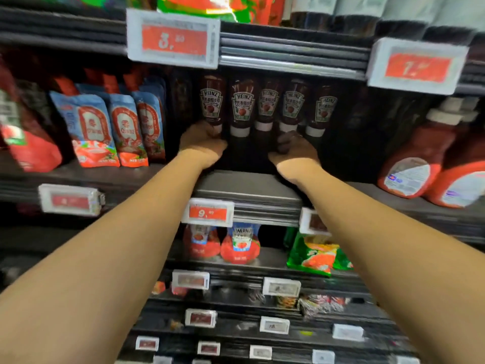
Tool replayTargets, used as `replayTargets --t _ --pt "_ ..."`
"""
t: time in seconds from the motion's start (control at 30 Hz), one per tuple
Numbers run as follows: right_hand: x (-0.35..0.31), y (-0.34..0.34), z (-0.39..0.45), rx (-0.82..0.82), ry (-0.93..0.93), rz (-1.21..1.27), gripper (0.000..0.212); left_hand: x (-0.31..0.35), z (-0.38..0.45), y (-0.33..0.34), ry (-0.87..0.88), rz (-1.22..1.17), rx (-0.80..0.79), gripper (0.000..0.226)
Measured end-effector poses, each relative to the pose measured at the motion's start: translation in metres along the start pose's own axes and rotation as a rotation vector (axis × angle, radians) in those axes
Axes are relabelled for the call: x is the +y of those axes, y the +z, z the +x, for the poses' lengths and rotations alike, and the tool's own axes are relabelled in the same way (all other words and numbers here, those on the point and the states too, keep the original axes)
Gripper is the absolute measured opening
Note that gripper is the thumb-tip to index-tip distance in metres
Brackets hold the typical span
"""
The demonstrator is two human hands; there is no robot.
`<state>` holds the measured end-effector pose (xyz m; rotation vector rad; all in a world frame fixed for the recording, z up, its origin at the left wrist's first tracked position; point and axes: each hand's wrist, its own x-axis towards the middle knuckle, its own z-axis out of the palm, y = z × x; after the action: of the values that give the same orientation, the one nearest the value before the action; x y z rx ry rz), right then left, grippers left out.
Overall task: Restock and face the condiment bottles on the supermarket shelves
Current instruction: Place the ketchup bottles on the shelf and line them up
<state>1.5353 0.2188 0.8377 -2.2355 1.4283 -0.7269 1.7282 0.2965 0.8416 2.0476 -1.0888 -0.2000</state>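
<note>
A row of several upside-down Heinz ketchup bottles (242, 106) with white caps stands deep on the middle shelf (246, 185), labels facing out. My left hand (202, 141) reaches in and its fingers curl round the cap end of the leftmost bottle (212, 101). My right hand (295, 148) reaches in beside it and its fingers curl at the cap of a bottle further right (293, 103). Both forearms stretch over the shelf's front edge.
Blue and red sauce pouches (110, 127) stand left of the bottles, large red ketchup jugs (420, 158) to the right. Price tags (173, 38) hang on the shelf rails. Lower shelves hold red pouches (240, 245) and a green packet (319, 254).
</note>
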Motion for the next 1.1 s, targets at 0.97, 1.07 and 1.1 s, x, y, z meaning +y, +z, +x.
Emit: replayTargets --t 0.97,1.07,1.1 --pt "0.375 0.027 -0.450 -0.398 0.540 0.221 0.010 -0.135 -0.447 0.243 -0.295 -0.099 -0.775 0.025" --pt "0.400 0.067 -0.482 -0.418 0.719 0.249 0.011 -0.173 -0.484 0.291 -0.449 -0.036 -0.817 0.018" --pt "0.409 0.079 -0.492 -0.408 0.785 0.264 0.011 -0.187 -0.497 0.304 -0.502 0.012 -0.814 0.008"
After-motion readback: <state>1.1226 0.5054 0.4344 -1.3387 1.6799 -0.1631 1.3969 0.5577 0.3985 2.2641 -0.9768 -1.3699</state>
